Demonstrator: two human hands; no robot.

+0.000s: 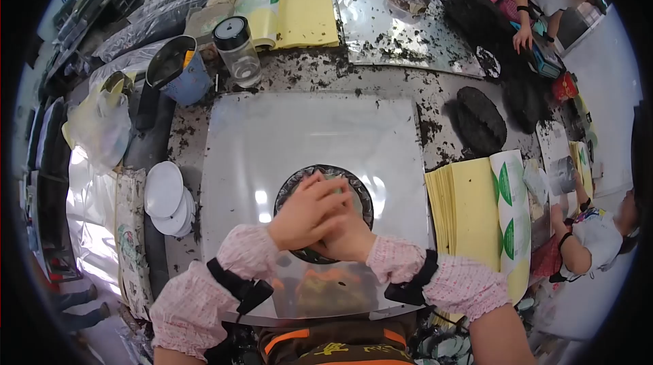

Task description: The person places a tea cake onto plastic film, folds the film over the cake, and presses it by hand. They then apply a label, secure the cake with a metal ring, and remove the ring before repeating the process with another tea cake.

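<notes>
My left hand [309, 212] lies across my right hand [348, 234], crossed over a round disc [364, 195] with a dark, flaky rim. My left fingers are stretched out on top. Beneath them my right hand is mostly covered, though some straight fingertips show past it. Both hands press down at the disc, and what lies directly under the palms is hidden. The disc rests on a shiny metal sheet [272, 134] in front of me. Pink patterned sleeves with black straps cover both my forearms.
Left of the sheet stand white round lids [164, 188], a blue mug [185, 79] and a clear jar [238, 59]. Yellow paper [473, 209] lies at the right, near a dark round cake [479, 119]. Dark flakes litter the table. Two other people work at the right.
</notes>
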